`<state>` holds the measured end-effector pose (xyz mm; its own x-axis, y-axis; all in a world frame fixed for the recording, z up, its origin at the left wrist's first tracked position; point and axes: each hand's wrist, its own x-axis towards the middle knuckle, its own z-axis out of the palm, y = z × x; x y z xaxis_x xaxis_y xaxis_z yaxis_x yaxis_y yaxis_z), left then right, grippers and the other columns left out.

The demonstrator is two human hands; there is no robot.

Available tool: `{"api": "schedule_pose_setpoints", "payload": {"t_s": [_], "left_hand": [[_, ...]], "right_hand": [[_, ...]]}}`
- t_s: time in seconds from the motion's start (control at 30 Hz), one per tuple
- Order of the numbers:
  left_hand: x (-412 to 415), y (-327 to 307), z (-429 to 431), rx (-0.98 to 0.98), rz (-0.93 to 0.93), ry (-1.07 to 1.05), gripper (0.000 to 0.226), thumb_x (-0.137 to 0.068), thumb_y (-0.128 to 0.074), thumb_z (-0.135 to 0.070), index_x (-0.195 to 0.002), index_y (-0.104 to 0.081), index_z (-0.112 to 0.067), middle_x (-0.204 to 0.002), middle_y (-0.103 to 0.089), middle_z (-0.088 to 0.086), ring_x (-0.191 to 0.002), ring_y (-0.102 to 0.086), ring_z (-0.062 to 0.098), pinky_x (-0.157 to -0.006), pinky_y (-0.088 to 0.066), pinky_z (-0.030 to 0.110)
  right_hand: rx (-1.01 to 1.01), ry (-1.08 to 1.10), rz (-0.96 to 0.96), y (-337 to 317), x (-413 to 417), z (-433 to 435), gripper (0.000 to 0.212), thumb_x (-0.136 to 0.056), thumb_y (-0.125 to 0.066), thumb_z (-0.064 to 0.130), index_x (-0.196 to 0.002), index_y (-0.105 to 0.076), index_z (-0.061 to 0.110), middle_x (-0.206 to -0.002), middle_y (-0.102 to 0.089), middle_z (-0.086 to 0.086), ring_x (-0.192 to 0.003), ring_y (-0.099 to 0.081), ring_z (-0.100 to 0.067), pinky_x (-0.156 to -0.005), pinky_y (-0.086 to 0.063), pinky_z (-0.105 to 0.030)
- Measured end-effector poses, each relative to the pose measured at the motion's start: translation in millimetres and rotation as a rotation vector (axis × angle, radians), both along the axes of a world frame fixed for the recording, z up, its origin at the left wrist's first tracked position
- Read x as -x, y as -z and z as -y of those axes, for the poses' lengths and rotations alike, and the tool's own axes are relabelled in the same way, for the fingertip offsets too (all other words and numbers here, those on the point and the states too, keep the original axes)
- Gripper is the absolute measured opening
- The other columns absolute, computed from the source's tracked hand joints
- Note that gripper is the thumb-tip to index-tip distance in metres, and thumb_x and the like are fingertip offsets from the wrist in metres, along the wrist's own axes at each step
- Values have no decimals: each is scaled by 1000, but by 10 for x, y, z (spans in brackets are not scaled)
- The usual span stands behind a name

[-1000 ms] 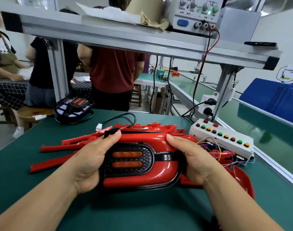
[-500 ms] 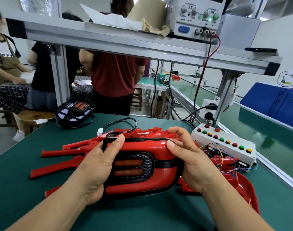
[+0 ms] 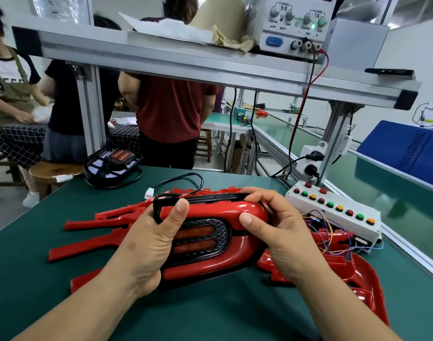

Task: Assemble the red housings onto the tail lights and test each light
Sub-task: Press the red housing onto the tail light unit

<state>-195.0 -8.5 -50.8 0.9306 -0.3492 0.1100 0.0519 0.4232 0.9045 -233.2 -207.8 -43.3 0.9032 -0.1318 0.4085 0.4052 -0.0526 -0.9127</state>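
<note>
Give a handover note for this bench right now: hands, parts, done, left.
Hands: left grip and right grip each hold an end of the tail light, red housing on it.
Parts: spare housings beneath; bare light far left; white connector unplugged by the mat; button box right.
Done: housing placed, seating unclear.
Left: plug in, test, do the rest.
</note>
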Motion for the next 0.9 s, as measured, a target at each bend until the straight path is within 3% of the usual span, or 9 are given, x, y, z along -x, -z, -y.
{"api": "schedule_pose_setpoints", "payload": {"t_s": [0.1,0.23,0.3,0.4,0.47,0.57,0.7,0.9], "left_hand": [[20,-10,0,9,25,-8,81,-35,-91,-63,-102,-73,-22,-103,-75,12,-89,-74,30,-62,-60,38],[31,-27,9,-7,23,-6,90,-33,-92,-62,-109,-70,-19,-105,-75,12,-90,-74,29,-63,-60,37],[26,-27,4,-15,17,-1,92,-34,-92,-61,-111,-69,-18,-105,-75,12,-91,-74,30,-63,-60,39],[26,-28,-8,-20,23,5,85,-36,-93,-59,-108,-70,-19,-105,-75,13,-91,-74,31,-64,-60,40],[23,-27,-15,-22,13,4,81,-44,-91,-57,-110,-69,-17,-105,-74,14,-91,-73,32,-65,-60,41],[16,-28,-28,-38,11,0,75,-56,-85,-53,-116,-64,-14,-106,-74,13,-93,-73,30,-65,-60,38],[27,-26,-40,-20,49,-12,63,-62,-77,-43,-114,-62,-10,-102,-75,13,-87,-74,29,-61,-60,34],[30,-26,-21,11,43,-23,47,-68,-71,-34,-107,-62,-12,-98,-75,15,-81,-75,33,-57,-60,39]], "right_hand": [[-6,31,3,17,-15,1,22,-63,-79,26,-84,-72,29,-120,-67,0,-115,-61,-23,-103,-45,-55],[-15,92,30,39,-14,-6,25,-62,-79,29,-87,-73,30,-113,-67,0,-110,-64,-19,-100,-49,-47],[-36,71,24,38,-9,-2,35,-64,-79,26,-96,-66,26,-110,-68,0,-104,-65,-19,-91,-55,-41],[-89,79,-73,23,-30,23,61,-59,-80,25,-112,-50,29,-116,-65,-5,-105,-65,-22,-89,-56,-39],[-204,-2,-192,7,-44,45,72,-58,-83,24,-123,-51,24,-117,-67,-10,-101,-68,-25,-85,-58,-38],[-278,-180,-299,-2,-43,47,65,-66,-86,23,-124,-59,7,-114,-69,-18,-100,-69,-30,-83,-58,-38],[-312,-202,-289,40,-49,64,52,-73,-74,25,-119,-63,5,-111,-70,-19,-97,-69,-30,-83,-58,-39],[-338,-190,-251,31,-56,17,53,-68,-77,25,-114,-65,1,-105,-71,-22,-91,-68,-31,-84,-58,-42]]}}
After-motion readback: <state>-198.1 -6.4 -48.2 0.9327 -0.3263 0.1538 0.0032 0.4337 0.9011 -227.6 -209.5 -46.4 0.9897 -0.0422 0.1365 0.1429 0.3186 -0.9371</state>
